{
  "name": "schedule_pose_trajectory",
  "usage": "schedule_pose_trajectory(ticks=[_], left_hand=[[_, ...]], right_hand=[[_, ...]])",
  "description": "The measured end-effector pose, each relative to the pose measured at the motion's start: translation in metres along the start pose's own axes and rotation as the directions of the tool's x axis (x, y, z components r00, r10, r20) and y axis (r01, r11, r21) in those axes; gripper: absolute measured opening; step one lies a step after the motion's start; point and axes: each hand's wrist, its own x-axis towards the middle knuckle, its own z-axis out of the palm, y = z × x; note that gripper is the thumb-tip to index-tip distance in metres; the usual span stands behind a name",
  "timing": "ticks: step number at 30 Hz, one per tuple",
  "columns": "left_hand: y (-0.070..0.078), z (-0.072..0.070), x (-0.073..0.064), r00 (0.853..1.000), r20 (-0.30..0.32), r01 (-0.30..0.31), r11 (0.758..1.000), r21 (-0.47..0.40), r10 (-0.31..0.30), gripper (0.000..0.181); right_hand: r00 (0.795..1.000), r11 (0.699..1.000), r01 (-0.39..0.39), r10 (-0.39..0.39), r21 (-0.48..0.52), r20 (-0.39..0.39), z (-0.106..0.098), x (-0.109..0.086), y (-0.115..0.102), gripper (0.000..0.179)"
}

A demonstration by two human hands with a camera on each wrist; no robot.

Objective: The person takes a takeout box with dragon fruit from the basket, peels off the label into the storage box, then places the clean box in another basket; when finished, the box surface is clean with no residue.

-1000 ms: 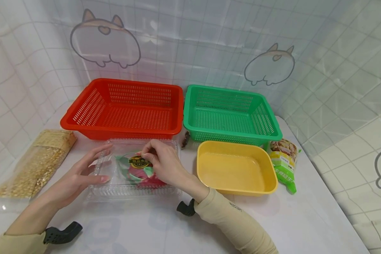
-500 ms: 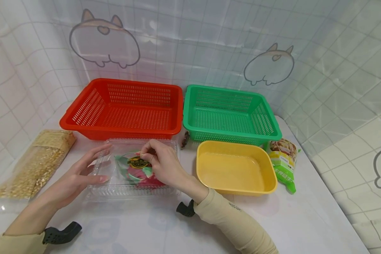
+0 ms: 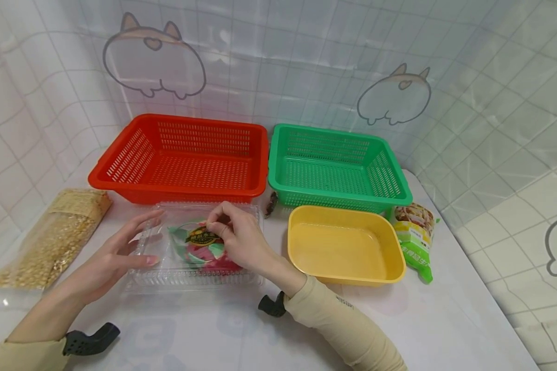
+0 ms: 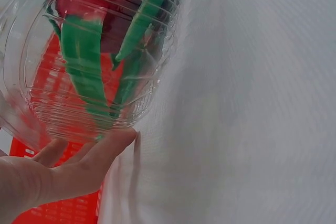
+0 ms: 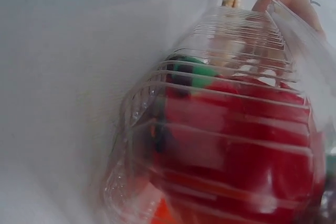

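Observation:
A clear plastic clamshell box (image 3: pixel 153 247) lies with its lid down in front of the red basket. Inside shows a red and green dragon fruit (image 3: pixel 215 257), also seen through the ribbed wall in the left wrist view (image 4: pixel 84 40). An oval black and gold sticker (image 3: pixel 203 237) is on the lid. My right hand (image 3: pixel 241 234) pinches at the sticker's upper right edge with thumb and index finger. At the box's left end, my left hand (image 3: pixel 113 260) rests with thumb and fingers spread and fairly straight, fingertips against the plastic.
Behind the box stands a red basket (image 3: pixel 120 181), with a green basket (image 3: pixel 343 198) beside it. A yellow tub (image 3: pixel 348 277) sits right of my right hand. A bag of yellow kernels (image 3: pixel 51 247) lies left, a green food packet (image 3: pixel 416 242) right. A small dark object (image 3: pixel 271 204) lies between the baskets.
The sticker's face looks more tilted and bent under my right fingers, which stay almost in place. My left hand and the box have hardly moved.

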Motion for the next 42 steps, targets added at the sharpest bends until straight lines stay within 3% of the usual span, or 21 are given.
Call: schedule_pose_trajectory(ticks=[6, 12, 18, 22, 31, 42], left_hand=[[-0.002, -0.001, 0.0, 1.0, -0.005, -0.019, 1.0, -0.01, 0.019, 0.083], [-0.001, -0.001, -0.001, 1.0, -0.004, -0.02, 1.0, -0.012, 0.02, 0.082], [0.0, -0.001, -0.001, 1.0, -0.003, -0.018, 1.0, -0.003, 0.018, 0.082], [0.001, -0.002, -0.001, 1.0, 0.003, -0.018, 1.0, -0.005, 0.018, 0.082], [0.0, -0.001, -0.003, 0.999, -0.004, -0.038, 0.999, -0.014, 0.038, 0.082], [0.002, 0.0, -0.003, 1.0, 0.007, -0.015, 1.0, -0.002, 0.015, 0.082]], right_hand=[[0.999, 0.998, -0.04, 0.042, 0.058, -0.031, -0.004, 0.004, -0.003, 0.004], [0.997, 0.998, -0.058, 0.056, 0.023, 0.06, -0.01, 0.007, -0.004, 0.008], [0.98, 0.993, -0.11, 0.116, -0.047, 0.163, -0.028, 0.008, -0.012, 0.013], [0.972, 0.989, -0.132, 0.143, -0.075, 0.186, -0.038, 0.007, -0.019, 0.025], [0.975, 0.989, -0.087, 0.109, -0.123, 0.191, -0.05, 0.005, -0.024, 0.007], [0.971, 0.988, -0.053, 0.085, -0.148, 0.223, -0.059, 0.002, -0.019, 0.017]])
